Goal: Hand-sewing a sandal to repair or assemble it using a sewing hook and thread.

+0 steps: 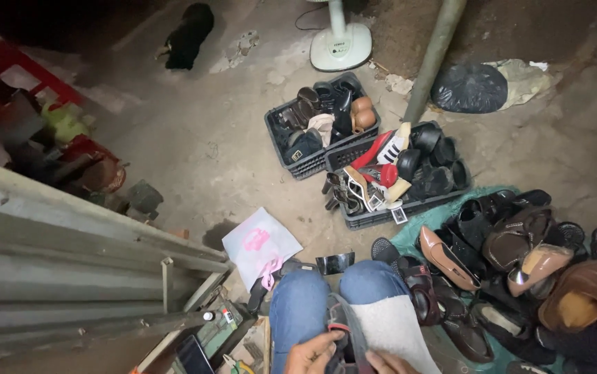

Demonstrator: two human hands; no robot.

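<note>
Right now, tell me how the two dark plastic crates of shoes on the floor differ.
The far crate is smaller and holds mostly dark and brown shoes; the near crate is larger and adds bright red and white shoes. The far crate sits by the white fan base; the near crate borders the loose shoe pile. Both are dark and full.

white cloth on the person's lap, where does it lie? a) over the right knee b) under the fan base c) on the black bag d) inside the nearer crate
a: the white cloth is draped over the right knee, beside the dark shoe that the left hand and right hand hold.
</note>
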